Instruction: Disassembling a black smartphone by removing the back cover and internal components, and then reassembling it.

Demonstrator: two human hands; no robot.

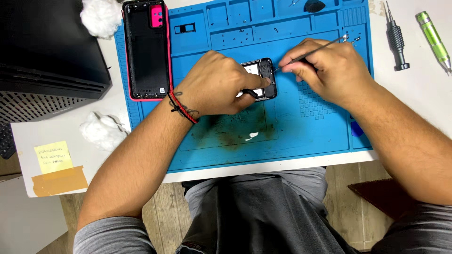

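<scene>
Seated at a white workbench, a person bent over a stained blue repair mat. The left hand, a red-and-black cord bracelet at its wrist, closed over an opened smartphone at the mat's centre, thumb pressing its frame. The right hand pinched thin metal tweezers, tip at the phone's upper edge. Farther back lay a red-rimmed back cover, cotton wads, a black screwdriver and a green one.

Single head-worn view, steeply downward and close over the blue mat.
</scene>
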